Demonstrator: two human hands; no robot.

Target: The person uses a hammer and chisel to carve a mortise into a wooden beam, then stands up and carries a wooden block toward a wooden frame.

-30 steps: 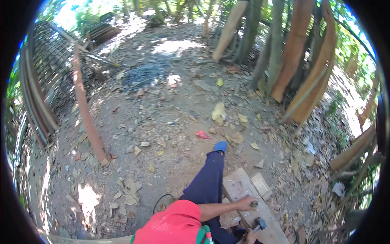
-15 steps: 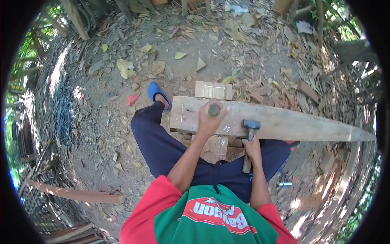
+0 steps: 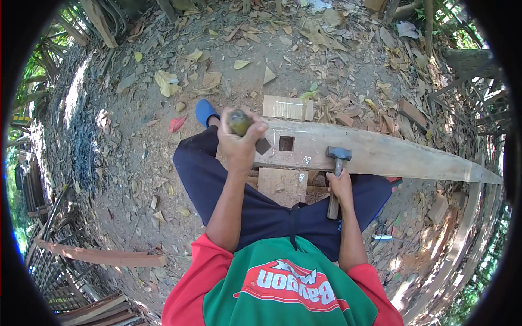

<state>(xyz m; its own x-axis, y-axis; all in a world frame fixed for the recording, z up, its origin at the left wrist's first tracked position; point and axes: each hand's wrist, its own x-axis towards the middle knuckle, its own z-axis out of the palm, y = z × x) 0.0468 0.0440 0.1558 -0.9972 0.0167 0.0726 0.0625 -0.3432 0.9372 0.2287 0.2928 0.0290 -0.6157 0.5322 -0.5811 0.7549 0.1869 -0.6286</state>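
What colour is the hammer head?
Dark grey: the hammer head shows best in the head camera view, the only one here.

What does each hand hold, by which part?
The left hand grips a bladed tool by its handle; the right hand, a hammer by its handle.

left hand moved further left, chisel blade now showing, square hole in plank uncovered

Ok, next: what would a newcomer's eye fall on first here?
Probably the long plank stretching rightward from the centre, a square hole near its left end. Then the hammer in the right hand, and the bladed tool in the left hand, left of the hole.
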